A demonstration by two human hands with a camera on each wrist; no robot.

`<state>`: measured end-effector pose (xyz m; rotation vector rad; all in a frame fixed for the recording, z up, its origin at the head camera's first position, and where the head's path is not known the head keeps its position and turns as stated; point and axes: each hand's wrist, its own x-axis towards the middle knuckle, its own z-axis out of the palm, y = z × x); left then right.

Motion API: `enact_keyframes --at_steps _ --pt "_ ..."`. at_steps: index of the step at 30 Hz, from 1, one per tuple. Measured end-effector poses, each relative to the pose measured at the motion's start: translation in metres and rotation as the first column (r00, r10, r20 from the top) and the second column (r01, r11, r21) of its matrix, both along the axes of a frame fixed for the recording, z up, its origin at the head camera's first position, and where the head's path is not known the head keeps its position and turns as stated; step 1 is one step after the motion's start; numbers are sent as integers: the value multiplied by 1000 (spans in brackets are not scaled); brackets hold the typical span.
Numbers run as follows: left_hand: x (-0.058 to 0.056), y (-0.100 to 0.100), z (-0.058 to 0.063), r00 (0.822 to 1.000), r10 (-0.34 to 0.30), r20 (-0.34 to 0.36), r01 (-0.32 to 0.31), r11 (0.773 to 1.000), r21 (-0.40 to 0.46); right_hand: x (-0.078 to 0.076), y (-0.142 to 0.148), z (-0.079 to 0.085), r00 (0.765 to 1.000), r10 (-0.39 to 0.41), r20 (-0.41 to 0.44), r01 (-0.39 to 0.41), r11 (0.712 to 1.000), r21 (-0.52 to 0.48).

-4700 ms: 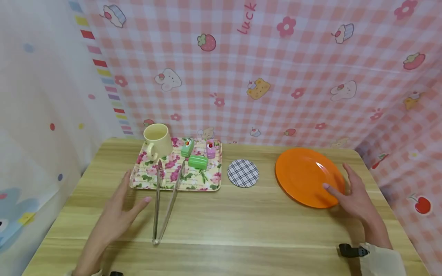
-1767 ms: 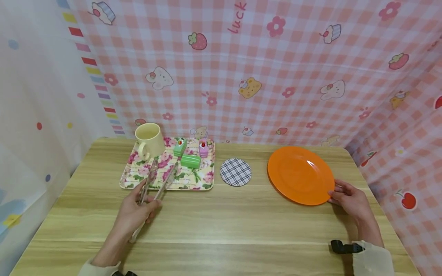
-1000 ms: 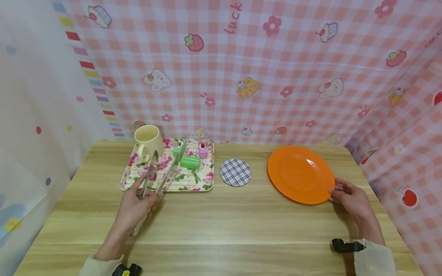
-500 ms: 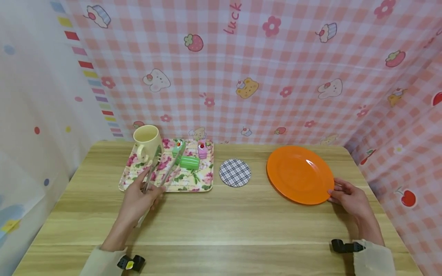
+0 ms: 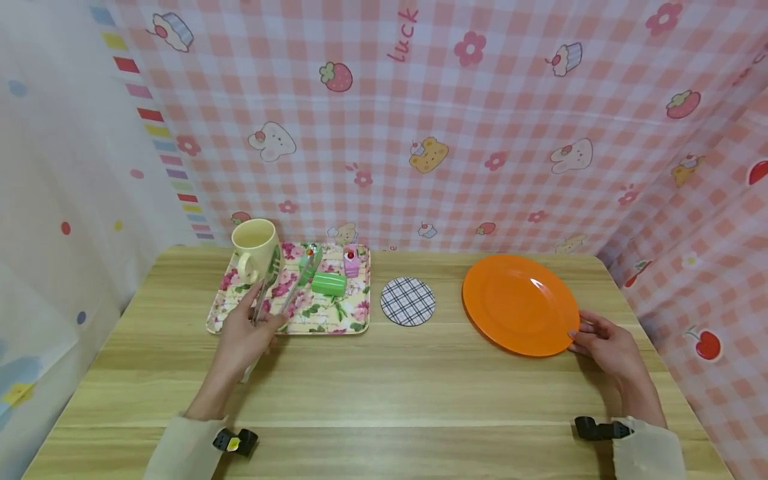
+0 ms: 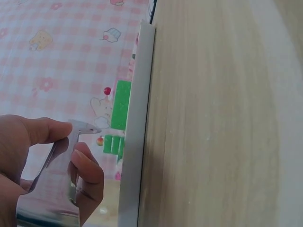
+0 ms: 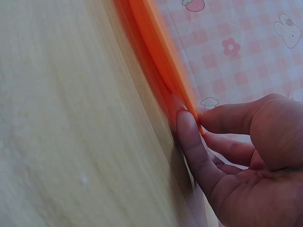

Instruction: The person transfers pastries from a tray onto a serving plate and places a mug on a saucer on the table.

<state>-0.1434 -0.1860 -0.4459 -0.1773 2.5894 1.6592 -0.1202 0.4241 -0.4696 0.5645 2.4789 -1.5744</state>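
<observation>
In the head view my left hand (image 5: 243, 337) grips metal tongs (image 5: 291, 300), their arms spread over a floral tray (image 5: 357, 317). One arm overlaps a green toy cake slice (image 5: 303, 262); the other reaches in front of a cream mug (image 5: 255, 248). Beside that slice lie a green cake roll (image 5: 329, 285) and a pink cake slice (image 5: 351, 265). The left wrist view shows thumb and fingers around the tongs (image 6: 52, 182). At the right, my right hand (image 5: 612, 347) pinches the rim of an orange plate (image 7: 163, 52) between thumb and fingers.
A round checked coaster (image 5: 408, 301) lies between the tray and the plate on the wooden table (image 5: 408, 393). A pink gingham cloth (image 5: 384, 133) hangs behind the table, and a white spotted curtain (image 5: 96, 167) hangs at the left.
My left hand took hold of the tongs and has moved them forward, away from me, over the tray. The right hand went from above the plate to pinching its rim.
</observation>
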Motion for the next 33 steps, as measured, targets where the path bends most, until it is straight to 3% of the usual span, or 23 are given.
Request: enact_keyframes --at_steps 12,23,33 --pt "-12 4 -5 999 -35 -6 34 996 -77 -1 3 -3 1000 4 3 -4 1000 13" --pt "-19 4 -1 999 -37 17 37 998 -49 -2 2 -3 1000 8 -5 -8 1000 5" --pt "-26 4 -6 998 -33 45 35 999 -41 -1 1 -2 1000 0 5 0 1000 10"
